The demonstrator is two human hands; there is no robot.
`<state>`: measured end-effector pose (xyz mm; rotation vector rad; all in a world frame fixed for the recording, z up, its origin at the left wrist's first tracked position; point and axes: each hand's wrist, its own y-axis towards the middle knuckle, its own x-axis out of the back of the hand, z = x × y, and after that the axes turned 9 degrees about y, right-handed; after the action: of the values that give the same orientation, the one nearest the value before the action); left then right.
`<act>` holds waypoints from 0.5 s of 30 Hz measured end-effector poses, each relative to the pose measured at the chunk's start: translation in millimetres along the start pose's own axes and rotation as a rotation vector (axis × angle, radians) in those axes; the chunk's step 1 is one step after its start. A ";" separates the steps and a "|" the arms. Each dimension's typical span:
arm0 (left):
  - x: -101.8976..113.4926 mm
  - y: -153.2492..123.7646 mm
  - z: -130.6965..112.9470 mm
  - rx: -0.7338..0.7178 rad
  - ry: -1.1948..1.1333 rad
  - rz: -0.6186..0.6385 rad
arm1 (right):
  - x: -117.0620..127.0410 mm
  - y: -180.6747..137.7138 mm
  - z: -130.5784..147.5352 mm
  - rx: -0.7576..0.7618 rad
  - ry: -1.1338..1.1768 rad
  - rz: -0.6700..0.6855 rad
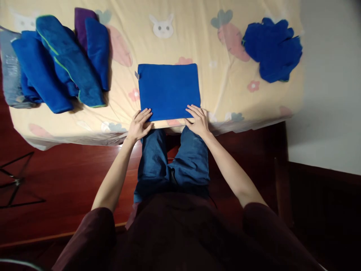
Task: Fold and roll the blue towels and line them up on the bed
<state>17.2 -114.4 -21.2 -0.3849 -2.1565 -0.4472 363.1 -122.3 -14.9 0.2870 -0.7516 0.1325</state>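
Squarely centred, a folded blue towel lies flat on the bunny-print bedsheet, close to its near edge. The left hand and right hand rest on its near corners, each grip spread flat, pinching nothing. A pile of folded towels sits far left, and a crumpled blue cloth far right.

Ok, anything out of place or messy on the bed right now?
The folded blue towel lies flat and square, with the left hand and right hand on its near edge. The crumpled blue cloth at the far right is unfolded. The folded towels on the left overlap unevenly.
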 end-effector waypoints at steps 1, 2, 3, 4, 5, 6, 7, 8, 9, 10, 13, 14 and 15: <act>-1.6 1.0 2.1 0.001 0.006 -0.009 | -1.5 1.7 -1.6 -0.006 0.004 0.007; -3.2 2.2 4.1 0.002 0.013 -0.016 | -3.1 3.0 -3.0 -0.016 0.004 0.004; -4.5 3.5 5.9 0.005 0.020 -0.018 | -4.8 3.9 -4.2 -0.029 0.000 -0.004; -5.5 4.9 7.5 0.009 0.026 -0.018 | -6.3 4.5 -5.2 -0.043 -0.005 -0.015; -6.1 6.5 8.9 0.015 0.029 -0.020 | -7.5 5.0 -6.0 -0.057 -0.010 -0.026; -6.6 8.2 10.3 0.022 0.025 -0.027 | -8.3 5.5 -6.7 -0.070 -0.013 -0.037; -7.0 10.0 11.7 0.026 0.013 -0.041 | -8.7 5.9 -7.5 -0.081 -0.012 -0.045; -7.4 11.8 13.0 0.028 -0.005 -0.062 | -8.7 6.4 -8.3 -0.089 -0.008 -0.053; -7.8 13.5 14.3 0.030 -0.030 -0.087 | -8.4 6.9 -9.3 -0.094 0.000 -0.060; -8.4 15.1 15.5 0.034 -0.058 -0.115 | -7.7 7.3 -10.4 -0.099 0.009 -0.068; -10.0 18.0 18.1 0.067 -0.143 -0.186 | -4.9 7.8 -14.0 -0.110 0.044 -0.100; -10.3 18.3 18.5 0.080 -0.168 -0.199 | -3.9 7.6 -15.0 -0.113 0.052 -0.116; -10.4 18.4 18.7 0.092 -0.189 -0.206 | -3.0 7.2 -15.9 -0.115 0.059 -0.133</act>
<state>17.8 -90.9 -36.7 -0.1587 -2.4036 -0.4393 369.7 -110.7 -26.5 0.2223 -0.6769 -0.0278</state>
